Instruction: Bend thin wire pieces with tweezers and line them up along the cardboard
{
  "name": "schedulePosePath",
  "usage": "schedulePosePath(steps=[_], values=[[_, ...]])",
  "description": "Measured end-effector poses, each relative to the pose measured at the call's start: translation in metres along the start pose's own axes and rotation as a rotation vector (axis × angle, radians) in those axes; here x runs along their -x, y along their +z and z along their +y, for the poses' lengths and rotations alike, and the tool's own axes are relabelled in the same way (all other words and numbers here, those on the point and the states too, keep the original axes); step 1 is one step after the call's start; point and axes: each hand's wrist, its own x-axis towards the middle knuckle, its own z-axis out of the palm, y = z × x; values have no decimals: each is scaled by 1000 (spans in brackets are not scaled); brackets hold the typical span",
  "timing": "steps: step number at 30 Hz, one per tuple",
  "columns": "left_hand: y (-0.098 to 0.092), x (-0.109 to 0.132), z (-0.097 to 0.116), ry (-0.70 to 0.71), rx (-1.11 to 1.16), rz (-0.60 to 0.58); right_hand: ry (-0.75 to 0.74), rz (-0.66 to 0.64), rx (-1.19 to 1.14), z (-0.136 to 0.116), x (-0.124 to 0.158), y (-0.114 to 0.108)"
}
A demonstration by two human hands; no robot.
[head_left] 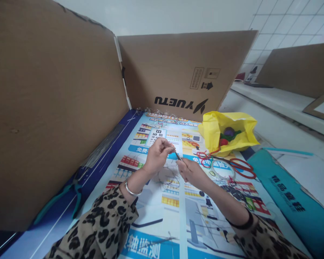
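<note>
My left hand (pixel 160 153) is closed in a pinch, the thumb and forefinger meeting on something thin; a trace of red shows at the fingertips. Wrapped round a slim dark metal tool (pixel 179 157) is my right hand (pixel 190 170); the tool's tip points at the left fingertips. Whether it is tweezers or another tool I cannot tell. Thin twisted wires (pixel 169 178) spread below and between both hands, over the printed poster sheet (pixel 182 216). To the right of my right hand lie red yarn (pixel 204 156) and scissors with red handles (pixel 243 168).
Teal-handled pliers (pixel 77 196) and a bundle of straight wires (pixel 101 147) lie at left. Cardboard walls (pixel 162 68) stand left and behind. A yellow bag (pixel 213 135) holds yarn balls (pixel 228 133); a teal box (pixel 288 198) lies at right. Tangled wire (pixel 162 115) sits at the back.
</note>
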Motion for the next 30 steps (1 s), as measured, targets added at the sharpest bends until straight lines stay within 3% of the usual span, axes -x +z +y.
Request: schedulePosePath(steps=[6,16,30], values=[[2,-3,2,-73,81,16,-49,21,63,0,0,-3],[-9,-5,2,-304,66,-213,23,145,-7,18,-6,-3],[1,5,-9,-353,171,-210,55,208,-23,21,-7,-2]])
